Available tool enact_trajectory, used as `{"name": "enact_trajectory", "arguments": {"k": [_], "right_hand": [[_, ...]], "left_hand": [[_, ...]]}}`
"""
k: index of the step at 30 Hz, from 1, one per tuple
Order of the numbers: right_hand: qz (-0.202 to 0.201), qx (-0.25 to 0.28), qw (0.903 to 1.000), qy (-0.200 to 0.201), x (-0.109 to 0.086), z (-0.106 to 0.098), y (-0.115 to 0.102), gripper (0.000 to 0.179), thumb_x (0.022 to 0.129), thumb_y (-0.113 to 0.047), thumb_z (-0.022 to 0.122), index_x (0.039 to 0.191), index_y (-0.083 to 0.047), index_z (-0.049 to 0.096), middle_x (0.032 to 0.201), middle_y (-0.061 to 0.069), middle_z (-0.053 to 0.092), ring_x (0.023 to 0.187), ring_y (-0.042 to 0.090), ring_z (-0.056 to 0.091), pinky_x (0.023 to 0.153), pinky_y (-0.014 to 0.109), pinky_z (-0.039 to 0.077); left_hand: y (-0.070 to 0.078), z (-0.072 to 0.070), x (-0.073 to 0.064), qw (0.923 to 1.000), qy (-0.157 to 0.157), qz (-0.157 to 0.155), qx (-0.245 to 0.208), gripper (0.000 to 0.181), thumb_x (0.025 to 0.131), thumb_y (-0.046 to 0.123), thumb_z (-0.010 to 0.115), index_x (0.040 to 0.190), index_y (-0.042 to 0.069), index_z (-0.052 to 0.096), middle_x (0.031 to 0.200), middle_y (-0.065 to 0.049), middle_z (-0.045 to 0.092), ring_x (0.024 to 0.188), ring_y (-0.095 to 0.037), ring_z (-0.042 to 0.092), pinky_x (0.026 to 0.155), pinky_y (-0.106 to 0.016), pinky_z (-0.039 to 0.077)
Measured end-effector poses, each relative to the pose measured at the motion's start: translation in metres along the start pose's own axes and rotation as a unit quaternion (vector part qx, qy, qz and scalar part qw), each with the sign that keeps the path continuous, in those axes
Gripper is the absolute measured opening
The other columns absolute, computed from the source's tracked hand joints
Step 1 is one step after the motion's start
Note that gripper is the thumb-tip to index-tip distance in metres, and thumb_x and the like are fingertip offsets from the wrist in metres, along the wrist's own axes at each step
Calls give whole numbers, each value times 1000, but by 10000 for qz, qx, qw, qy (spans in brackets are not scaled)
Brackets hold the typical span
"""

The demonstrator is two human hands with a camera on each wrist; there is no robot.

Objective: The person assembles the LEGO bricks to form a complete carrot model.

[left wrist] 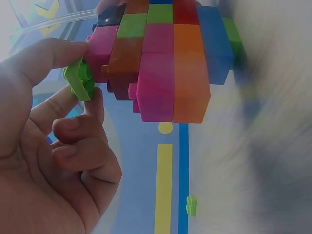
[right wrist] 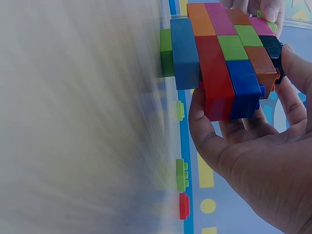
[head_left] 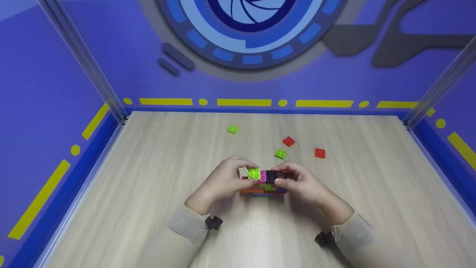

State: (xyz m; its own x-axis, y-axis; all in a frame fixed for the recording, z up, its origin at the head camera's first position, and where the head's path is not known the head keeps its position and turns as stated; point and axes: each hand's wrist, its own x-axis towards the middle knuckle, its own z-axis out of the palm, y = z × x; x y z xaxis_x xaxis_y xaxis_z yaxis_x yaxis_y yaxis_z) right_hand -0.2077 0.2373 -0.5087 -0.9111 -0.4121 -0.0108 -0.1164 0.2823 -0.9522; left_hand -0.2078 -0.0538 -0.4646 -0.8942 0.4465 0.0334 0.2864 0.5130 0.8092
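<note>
A stepped stack of colored toy building bricks [left wrist: 157,73] stands near the table's middle, narrow at its foot. At its upper left end my left hand [head_left: 227,178] pinches a lime green brick [left wrist: 79,80] between thumb and fingers. That brick sits tilted beside the magenta brick [left wrist: 100,51]; whether it is fully seated I cannot tell. On the other end, my right hand [head_left: 303,182] grips the black brick [head_left: 271,176] at the top, with a finger under the red brick [right wrist: 214,78] lower down. A blue brick [right wrist: 185,53] and a green one [right wrist: 166,52] form the bottom.
Beyond the stack lie loose lime green bricks [head_left: 233,129], one nearer [head_left: 280,153], and two red bricks [head_left: 288,141], the other further right [head_left: 319,153]. Blue-purple panels [head_left: 253,89] bound the wooden table [head_left: 156,149] at the back and sides.
</note>
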Motion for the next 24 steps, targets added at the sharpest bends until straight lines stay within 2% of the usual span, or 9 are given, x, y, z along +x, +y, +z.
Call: {"name": "enact_trajectory", "arguments": {"k": [5,14,19,24], "right_hand": [[-148,69,9999,-44,0,-1,-1,39,107,-16,79,140,3,69,139,23,72,122,24,66,105,24,55],[-41,46,10000,-4,0,1,0,38,107,-18,79,140,-1,70,137,10,73,122,22,66,103,22,56],[-87,64,9999,-41,0,0,-1,39,107,-18,79,140,1,70,141,18,71,123,22,65,104,22,56],[-13,32,10000,-26,-1,-1,1,39,107,-18,79,141,-1,70,143,18,70,127,23,63,107,23,53]], "left_hand": [[-3,1,2,9998,44,82,-163,33,97,27,87,130,23,84,131,6,75,95,-19,60,80,-29,50],[-22,5,9,9990,-197,313,-232,36,95,27,92,129,24,80,122,6,72,106,-20,61,89,-34,51],[-32,11,12,9967,-382,274,-658,35,96,24,93,128,22,79,124,4,76,114,-18,69,99,-38,61],[-38,15,14,9944,-394,247,-954,32,96,24,94,124,24,80,121,6,78,109,-13,69,100,-35,60]]}}
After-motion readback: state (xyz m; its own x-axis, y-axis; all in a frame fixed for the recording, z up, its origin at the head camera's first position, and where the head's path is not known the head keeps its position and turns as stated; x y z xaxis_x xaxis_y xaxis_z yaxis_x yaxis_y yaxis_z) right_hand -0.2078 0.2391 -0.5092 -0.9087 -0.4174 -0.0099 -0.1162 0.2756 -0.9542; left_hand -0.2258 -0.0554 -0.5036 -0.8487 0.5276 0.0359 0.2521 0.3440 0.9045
